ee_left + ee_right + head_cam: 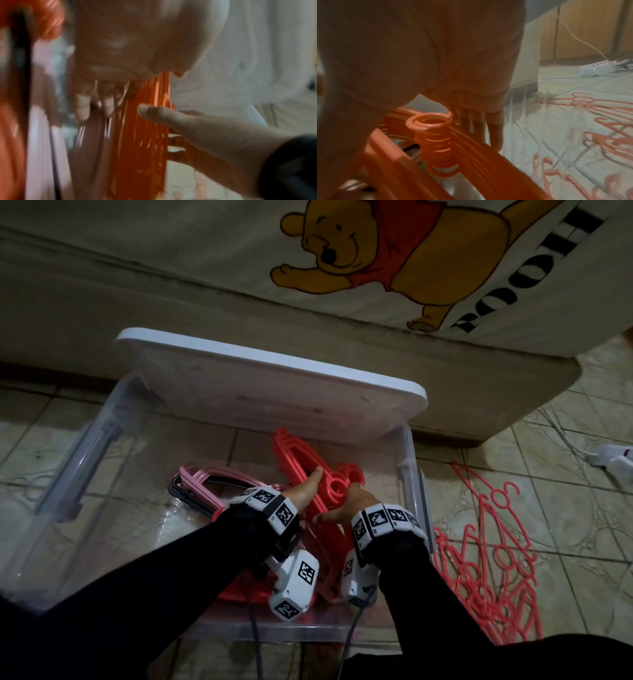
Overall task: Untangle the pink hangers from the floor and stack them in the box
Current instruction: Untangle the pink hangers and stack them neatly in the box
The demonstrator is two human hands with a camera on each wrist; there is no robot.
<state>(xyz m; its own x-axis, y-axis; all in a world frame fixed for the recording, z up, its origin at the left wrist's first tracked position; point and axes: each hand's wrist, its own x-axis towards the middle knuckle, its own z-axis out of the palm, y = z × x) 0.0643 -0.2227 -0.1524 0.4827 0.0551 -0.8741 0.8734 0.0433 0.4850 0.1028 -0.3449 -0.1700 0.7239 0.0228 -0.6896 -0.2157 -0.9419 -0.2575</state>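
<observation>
A thick stack of coral-pink hangers (294, 451) stands on edge inside the clear plastic box (85, 446), near its right wall. My left hand (305, 491) holds the stack from the left, thumb lying along its top and fingers (82, 105) down its far side. My right hand (349, 503) clamps the same stack (142, 148) from the right. Its thumb (149, 112) lies on the hangers' edges. Its straight fingers (494, 129) run down between the stack (481, 155) and the box wall. A tangle of pink hangers (486, 559) lies on the floor, right of the box.
The white lid (274, 378) leans over the box's back edge against a bed with a bear-print sheet (376, 251). Light pink and dark hangers (212, 479) lie in the box to the left. A white power strip (613, 460) and cables lie on the tiled floor, far right.
</observation>
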